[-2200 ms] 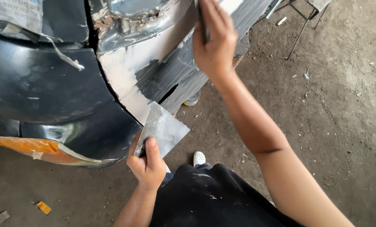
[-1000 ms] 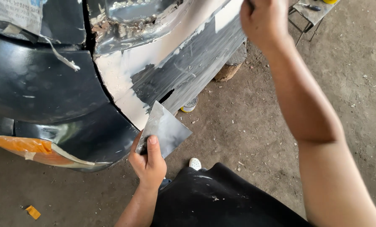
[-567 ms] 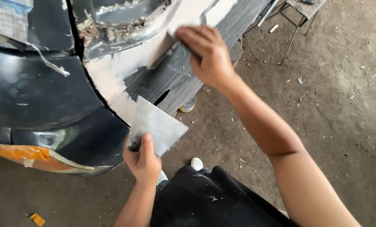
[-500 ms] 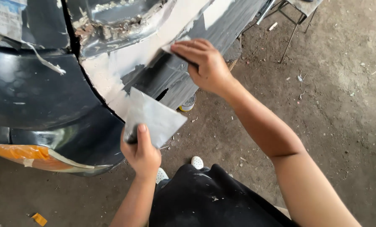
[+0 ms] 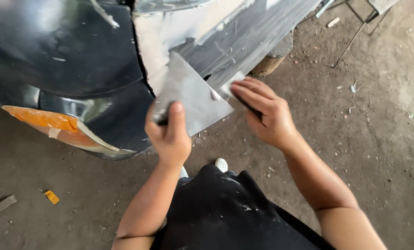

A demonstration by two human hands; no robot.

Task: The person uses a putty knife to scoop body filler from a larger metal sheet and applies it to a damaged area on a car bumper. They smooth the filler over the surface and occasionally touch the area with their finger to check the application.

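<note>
Now left hand (image 5: pixel 169 134) is gripping the grey plate (image 5: pixel 193 99) (thumb on top); right hand (image 5: pixel 262 113), fingers pressed together, is pinching a spreader (image 5: pixel 230 89) against the plate's edge, beside the car panel (image 5: pixel 244 41).

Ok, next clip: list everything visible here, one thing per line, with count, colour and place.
car body panel: one, glossy black, upper left
filler-coated panel section: one, grey and whitish, top centre
masking tape: one strip, orange, lower edge of the black panel
metal mixing plate: one, grey, centre
spreader blade: one, pale grey, edge on the plate
metal rod frame: one, dark, top right
scrap: one, yellow, on the dirt floor lower left
shoe tip: one, white, bottom centre
left hand: holds the plate
right hand: holds the spreader
</note>
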